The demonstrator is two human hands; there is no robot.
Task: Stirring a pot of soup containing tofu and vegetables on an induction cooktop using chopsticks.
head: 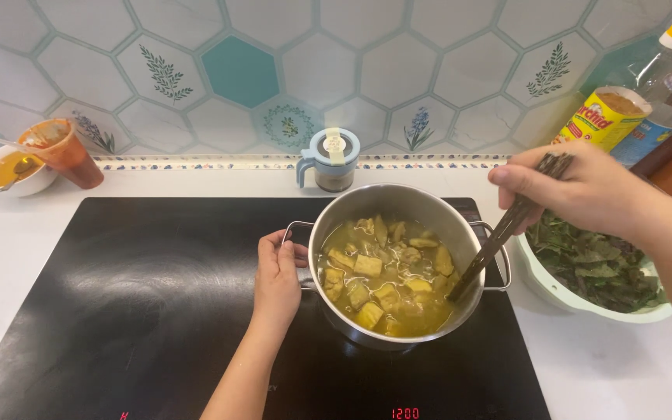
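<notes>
Head view shows the left hand wrapped shut on the pot handle mid-frame, while the right hand, upper right, pinches dark chopsticks that slant down-left into the yellow soup in the steel pot.

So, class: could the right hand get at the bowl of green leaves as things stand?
Probably yes: the right hand hovers just above the bowl of green leaves, nothing between, though it grips dark chopsticks dipped in the pot.
</notes>
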